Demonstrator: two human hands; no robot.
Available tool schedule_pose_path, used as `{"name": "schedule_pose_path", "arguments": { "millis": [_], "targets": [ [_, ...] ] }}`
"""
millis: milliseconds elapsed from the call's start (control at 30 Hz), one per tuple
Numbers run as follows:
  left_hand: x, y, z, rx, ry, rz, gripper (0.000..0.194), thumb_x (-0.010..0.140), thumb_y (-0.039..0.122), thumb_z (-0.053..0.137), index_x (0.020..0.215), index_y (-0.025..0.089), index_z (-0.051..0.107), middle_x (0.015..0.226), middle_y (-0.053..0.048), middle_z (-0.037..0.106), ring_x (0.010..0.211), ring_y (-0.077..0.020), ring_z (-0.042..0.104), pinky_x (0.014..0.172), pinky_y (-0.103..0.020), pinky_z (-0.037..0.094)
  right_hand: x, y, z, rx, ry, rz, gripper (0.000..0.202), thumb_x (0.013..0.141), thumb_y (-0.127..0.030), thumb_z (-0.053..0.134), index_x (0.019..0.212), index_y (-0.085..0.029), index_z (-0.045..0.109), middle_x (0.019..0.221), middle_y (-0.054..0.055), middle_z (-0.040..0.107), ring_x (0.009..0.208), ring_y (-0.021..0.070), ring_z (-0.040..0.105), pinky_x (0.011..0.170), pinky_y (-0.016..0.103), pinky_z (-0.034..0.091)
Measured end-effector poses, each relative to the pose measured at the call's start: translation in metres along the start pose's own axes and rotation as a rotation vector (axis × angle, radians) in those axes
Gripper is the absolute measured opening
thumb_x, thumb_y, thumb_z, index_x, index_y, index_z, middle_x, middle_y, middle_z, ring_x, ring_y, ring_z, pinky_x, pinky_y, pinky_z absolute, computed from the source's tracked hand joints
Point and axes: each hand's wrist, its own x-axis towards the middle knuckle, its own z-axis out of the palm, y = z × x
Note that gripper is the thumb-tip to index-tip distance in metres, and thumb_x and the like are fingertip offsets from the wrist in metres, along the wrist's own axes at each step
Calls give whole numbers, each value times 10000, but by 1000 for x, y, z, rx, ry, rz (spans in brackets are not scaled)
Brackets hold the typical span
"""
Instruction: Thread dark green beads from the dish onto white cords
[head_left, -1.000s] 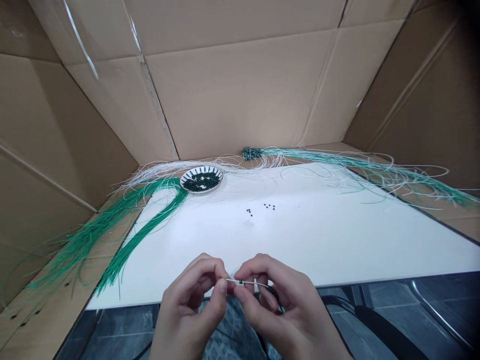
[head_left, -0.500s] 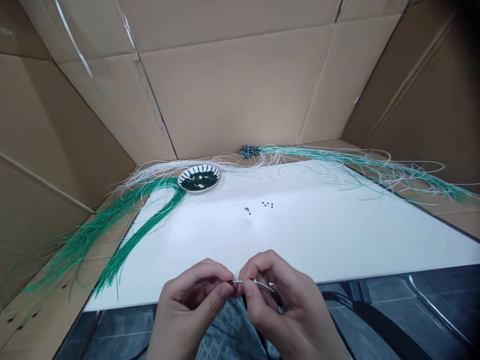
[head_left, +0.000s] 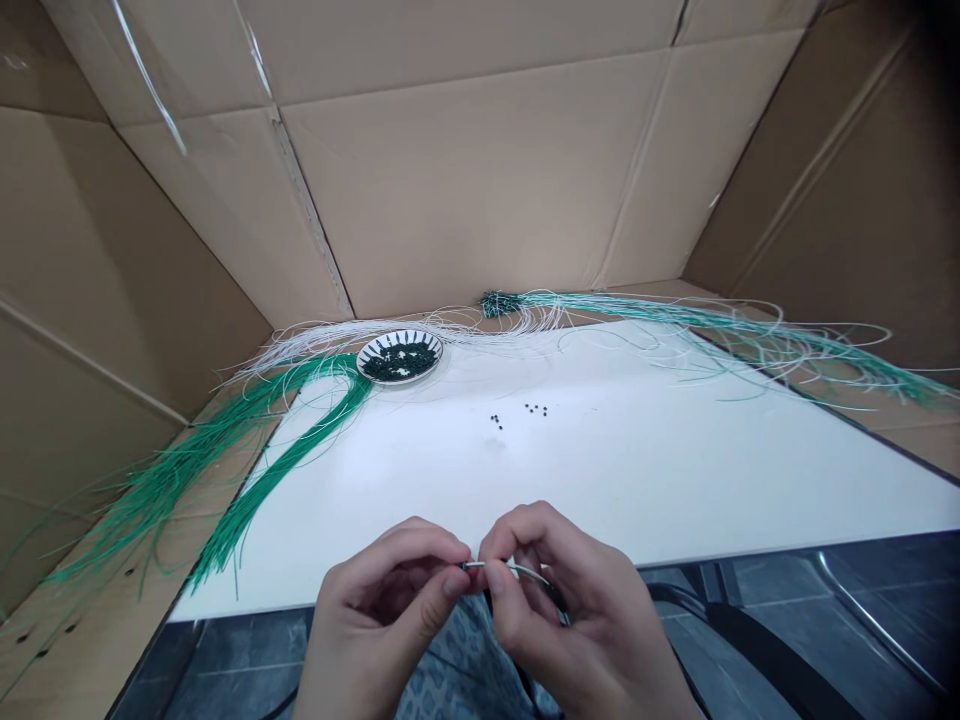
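Note:
In front of the table's near edge, my left hand (head_left: 386,610) pinches a small dark piece (head_left: 464,567) between thumb and forefinger. My right hand (head_left: 570,600), its fingertips close by, is closed on a thin white cord (head_left: 534,574). One end of the cord reaches across the short gap to the dark piece; whether it passes through is too small to tell. Its other side curves into my right palm and is partly hidden there. Several tiny black pieces (head_left: 535,409) lie loose on the white tabletop (head_left: 637,450) beyond my hands.
A striped dish (head_left: 364,360) of small dark pieces stands at the back left. Green strands (head_left: 262,490) spread over the left side. Another bundle of green and white strands (head_left: 675,312) runs along the back right. Cardboard walls (head_left: 480,180) enclose the table.
My left fingertips have shifted slightly right, closer to my right fingertips, and the dark piece shows a little differently between them. My right hand has hardly moved.

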Motion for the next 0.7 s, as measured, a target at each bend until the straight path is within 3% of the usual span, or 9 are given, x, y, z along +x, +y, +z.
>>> {"name": "schedule_pose_path", "arguments": {
  "millis": [133,233,400,533,700],
  "targets": [
    [3,-2,-9,118,-89,130,54,733,282,913,719,286,862,702,14,761,687,-119,693,641,-115,556,0,3,1,-48,41,-53,92,735,-279,534,696,-227,600,566,-91,338,475,95,325,500,258,278],
    [4,-3,-13,196,-178,159,128,769,174,862,769,302,869,747,5,782,715,-134,709,656,-137,567,1,4,-1,-31,7,-82,89,732,-250,544,693,-225,619,568,-91,334,480,94,321,494,251,274],
    [2,-2,-6,116,29,11,156,643,362,964,716,290,846,694,28,765,673,-122,688,643,-131,548,4,10,-9,71,-89,-59,140,818,-324,665,733,-221,709,618,-54,459,533,110,381,518,251,306],
    [4,-2,-5,93,-27,-43,265,633,507,942,656,263,841,679,1,762,662,-147,694,640,-164,564,7,16,-12,118,-131,-82,133,851,-338,696,830,-235,778,664,-32,549,555,117,407,526,256,312],
    [10,-8,-8,196,-5,113,279,650,537,921,642,273,830,761,-31,750,774,-192,688,689,-181,578,12,20,-9,106,-150,-85,117,809,-293,704,834,-188,749,650,-53,486,541,95,376,517,247,292]
  ]
}}
